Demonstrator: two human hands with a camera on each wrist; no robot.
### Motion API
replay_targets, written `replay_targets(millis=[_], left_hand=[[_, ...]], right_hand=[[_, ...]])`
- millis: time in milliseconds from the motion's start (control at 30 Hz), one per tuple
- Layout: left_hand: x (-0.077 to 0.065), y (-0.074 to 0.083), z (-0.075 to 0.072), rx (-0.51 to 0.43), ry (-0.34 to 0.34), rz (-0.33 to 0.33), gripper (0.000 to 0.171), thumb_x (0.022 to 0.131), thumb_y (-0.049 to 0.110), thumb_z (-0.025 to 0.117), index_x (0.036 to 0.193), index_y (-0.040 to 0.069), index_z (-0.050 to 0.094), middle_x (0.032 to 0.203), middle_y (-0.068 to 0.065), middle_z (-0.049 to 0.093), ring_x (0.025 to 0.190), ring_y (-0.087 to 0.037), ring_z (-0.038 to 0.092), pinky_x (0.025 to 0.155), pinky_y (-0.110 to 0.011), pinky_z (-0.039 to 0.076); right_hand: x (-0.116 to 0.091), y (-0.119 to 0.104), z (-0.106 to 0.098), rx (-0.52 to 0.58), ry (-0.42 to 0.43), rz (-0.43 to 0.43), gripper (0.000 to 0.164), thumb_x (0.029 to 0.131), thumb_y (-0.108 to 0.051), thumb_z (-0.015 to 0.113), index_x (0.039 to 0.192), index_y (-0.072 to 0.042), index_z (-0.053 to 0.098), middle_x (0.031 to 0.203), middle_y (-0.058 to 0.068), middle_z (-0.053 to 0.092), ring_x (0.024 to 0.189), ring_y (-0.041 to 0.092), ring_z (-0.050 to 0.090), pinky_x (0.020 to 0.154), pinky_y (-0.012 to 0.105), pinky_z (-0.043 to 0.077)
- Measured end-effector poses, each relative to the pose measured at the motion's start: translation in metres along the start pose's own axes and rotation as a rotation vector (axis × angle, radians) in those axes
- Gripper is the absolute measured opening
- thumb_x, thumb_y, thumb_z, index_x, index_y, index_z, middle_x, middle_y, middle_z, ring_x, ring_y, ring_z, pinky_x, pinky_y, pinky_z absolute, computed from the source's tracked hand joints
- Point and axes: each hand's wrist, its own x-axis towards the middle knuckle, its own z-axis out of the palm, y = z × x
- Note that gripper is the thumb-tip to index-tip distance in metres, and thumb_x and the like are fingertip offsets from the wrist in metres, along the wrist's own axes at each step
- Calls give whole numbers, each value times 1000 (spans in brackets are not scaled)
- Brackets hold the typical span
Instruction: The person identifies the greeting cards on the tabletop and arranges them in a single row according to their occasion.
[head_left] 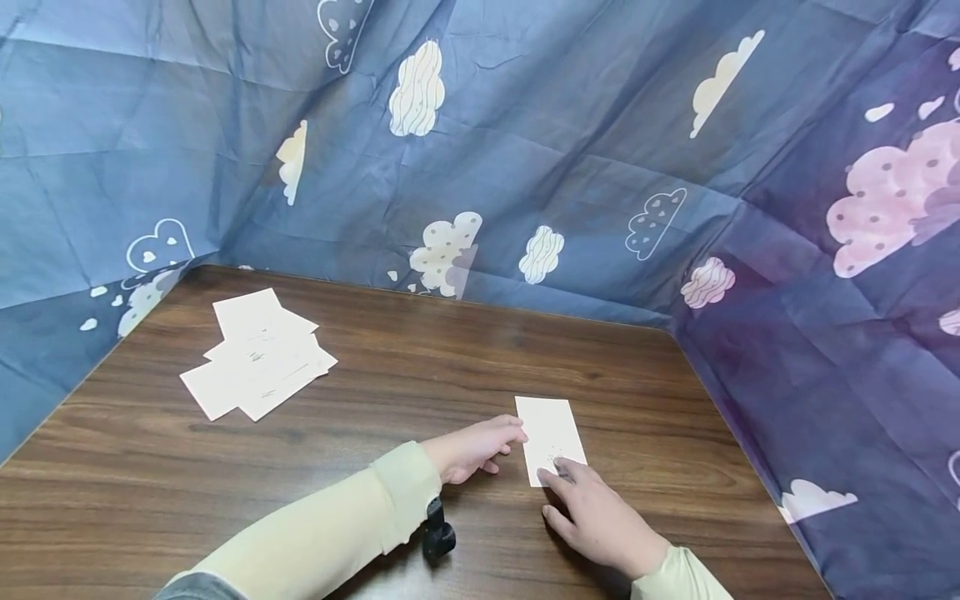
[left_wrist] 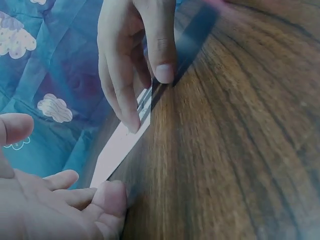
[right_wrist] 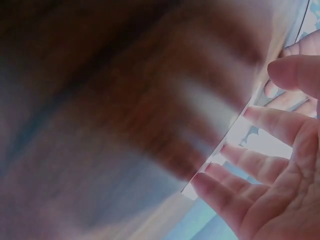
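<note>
A white paper card (head_left: 543,423) lies flat on the brown wood-grain table, with a small dark mark near its lower end. My left hand (head_left: 474,450) reaches to its left edge, fingers extended; the fingertips are at that edge. From the lower right, my right hand (head_left: 603,518) rests its fingertips on the card's near end, partly covering the mark. In the left wrist view, the card (left_wrist: 114,154) lies between the left hand (left_wrist: 47,212) and the right hand (left_wrist: 125,55). The right wrist view shows the right hand's fingers (right_wrist: 272,122) spread, with its fingertips down at the card.
Several white cards (head_left: 251,354) lie in a loose, overlapping pile at the table's far left, some with faint marks. A blue cloth (head_left: 510,142) printed with clouds hangs behind and beside the table (head_left: 405,358). On the left wrist sits a black device (head_left: 438,533).
</note>
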Motion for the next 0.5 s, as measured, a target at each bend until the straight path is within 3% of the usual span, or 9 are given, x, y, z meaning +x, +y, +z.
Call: replay_targets(millis=[200,500], left_hand=[[-14,-5,-19,61,105,47,47,100,18,58,142,-3,50,136,-18,59,123,-35,53,96,-48,48],[-37,-9,-77,202,340,90,45,97,18,61,137,-1,52,143,-22,54,133,-42,49,110,-57,38]], right_hand=[[2,-2,3,15,-16,29,42,95,-23,71,131,-1,68,132,29,58,122,47,58,98,59,49],[2,1,-1,28,-33,41,42,95,-23,72,131,-2,68,133,29,58,123,47,58,99,59,48]])
